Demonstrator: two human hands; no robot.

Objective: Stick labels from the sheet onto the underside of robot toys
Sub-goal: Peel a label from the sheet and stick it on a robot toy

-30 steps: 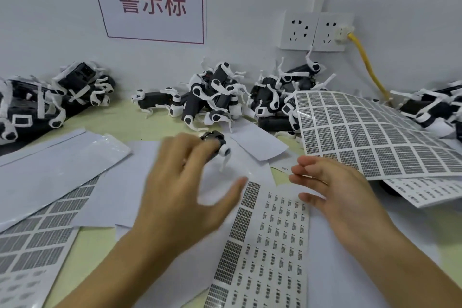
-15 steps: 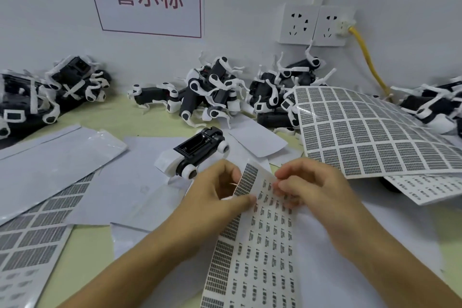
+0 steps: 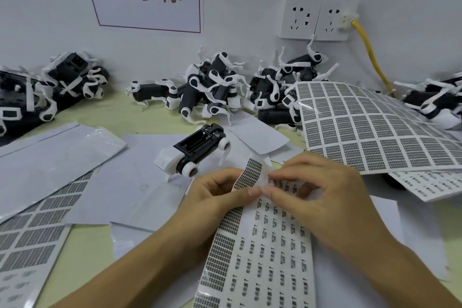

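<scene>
Hands (image 3: pixel 262 192) still pinching label sheet (image 3: pixel 260 245), top edge now curled higher

Both forearms reach in from the near edge of the counter and meet in the middle. The left hand (image 3: pixel 215 195) lies palm-down, its fingers curled and its thumb stretched toward the other hand. The right hand (image 3: pixel 322 190) arches beside it, fingers bent downward, thumb tip nearly touching the left thumb. What the fingertips pinch looks like the label sheet (image 3: pixel 262 245).
</scene>
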